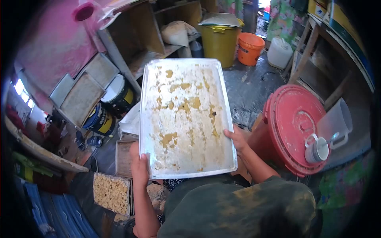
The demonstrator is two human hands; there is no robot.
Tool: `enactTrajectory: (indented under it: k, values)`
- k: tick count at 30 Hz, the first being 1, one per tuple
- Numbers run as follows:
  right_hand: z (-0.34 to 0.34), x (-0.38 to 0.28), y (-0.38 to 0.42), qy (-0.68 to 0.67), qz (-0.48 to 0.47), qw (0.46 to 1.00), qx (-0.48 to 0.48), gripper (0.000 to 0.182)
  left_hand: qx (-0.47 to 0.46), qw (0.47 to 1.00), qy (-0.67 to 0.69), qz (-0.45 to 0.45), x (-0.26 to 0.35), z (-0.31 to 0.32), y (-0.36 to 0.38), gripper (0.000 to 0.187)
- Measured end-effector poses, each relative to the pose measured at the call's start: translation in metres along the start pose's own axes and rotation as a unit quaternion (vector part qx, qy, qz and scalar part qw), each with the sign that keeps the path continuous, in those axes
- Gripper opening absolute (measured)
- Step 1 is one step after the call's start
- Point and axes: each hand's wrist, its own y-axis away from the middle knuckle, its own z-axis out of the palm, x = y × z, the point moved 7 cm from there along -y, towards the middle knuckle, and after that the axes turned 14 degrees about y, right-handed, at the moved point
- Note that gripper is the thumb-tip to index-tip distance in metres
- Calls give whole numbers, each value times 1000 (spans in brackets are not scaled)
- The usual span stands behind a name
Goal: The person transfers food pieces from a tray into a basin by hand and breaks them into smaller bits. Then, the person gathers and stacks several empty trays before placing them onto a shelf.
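A large rectangular metal tray (186, 139) with yellowish-brown patches on its surface is held up in front of my body. My left hand (139, 164) grips its lower left edge, the thumb on the rim. On the other side, my right hand (237, 139) holds the right edge, its thumb over the rim. The fingers beneath the tray are hidden. Below and left of my left hand, a stack of trays on the floor has pale, lumpy pieces (112, 193) on top.
At the right stands a red lidded bin (291, 119) bearing a clear pitcher (335, 121) and stacked cups (317, 150). Farther back are a yellow bin (219, 45), an orange bucket (250, 49) and a white jug (279, 53). More trays (82, 99) lean beside paint buckets at the left.
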Motion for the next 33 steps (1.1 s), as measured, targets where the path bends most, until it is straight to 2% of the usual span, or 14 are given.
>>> enactTrajectory:
  k: [1,3,7,10,13,17,18,19,20,21,23,25,27,33]
  values:
    - [0,12,-4,6,22,1000,-14,59,14,1000,-6,4,-3,-6,9,36]
    - [14,27,-12,-3,41,998,-50,59,52,985,-26,-161,-36,-25,36,35]
    - [28,81,-35,16,96,988,-118,58,130,972,-60,-186,-62,-51,82,35]
    - [45,96,-50,56,130,977,-161,57,190,955,25,-225,-74,-55,119,34]
    - [66,109,-68,85,166,959,-215,57,247,945,-12,-215,-102,-74,149,36]
    - [76,115,-72,73,200,949,-234,59,251,946,-78,-189,-59,-54,127,37]
    - [79,114,-70,72,201,946,-243,59,246,952,-64,-168,-75,-62,134,43]
    - [83,112,-64,-54,228,943,-237,62,254,950,-67,-168,-80,-68,137,43]
    - [87,106,-61,-178,254,924,-225,64,247,945,22,-213,-89,-66,140,44]
    - [91,101,-62,-177,260,921,-230,64,237,930,113,-257,-98,-62,144,45]
    - [93,84,-64,-101,191,945,-244,68,236,912,125,-312,-97,-62,146,45]
    - [96,70,-70,-31,187,947,-260,70,229,888,140,-373,-103,-64,150,45]
    - [96,66,-80,40,172,944,-278,71,209,826,302,-427,-132,-60,148,48]
    - [100,52,-94,71,116,942,-307,76,198,813,359,-413,-156,-46,124,50]
